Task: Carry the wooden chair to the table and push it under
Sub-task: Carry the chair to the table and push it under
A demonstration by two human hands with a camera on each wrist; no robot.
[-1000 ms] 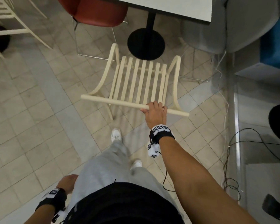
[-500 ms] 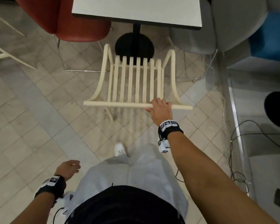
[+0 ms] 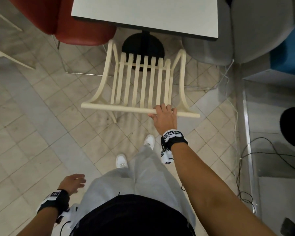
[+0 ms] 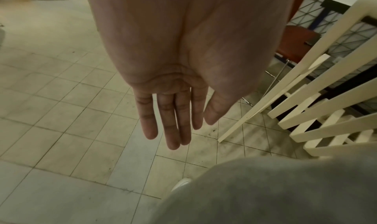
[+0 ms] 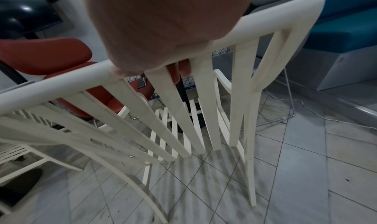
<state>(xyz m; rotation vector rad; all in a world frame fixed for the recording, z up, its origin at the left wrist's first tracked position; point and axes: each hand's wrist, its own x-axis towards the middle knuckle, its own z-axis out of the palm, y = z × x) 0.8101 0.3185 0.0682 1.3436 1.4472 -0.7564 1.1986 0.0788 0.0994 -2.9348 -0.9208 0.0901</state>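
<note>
Chair nearly at the table, not yet pushed under.

Your cream slatted wooden chair (image 3: 143, 86) stands facing the white rectangular table (image 3: 143, 12), its seat front over the black round pedestal base (image 3: 143, 46) but short of the tabletop edge; the final push remains, by my reading. Your right hand (image 3: 164, 118) curls round the top rail, while your left hand (image 3: 71, 183) hangs relaxed and empty at your side. Compared with a second ago, table and chair sit closer together and squarer.
</note>
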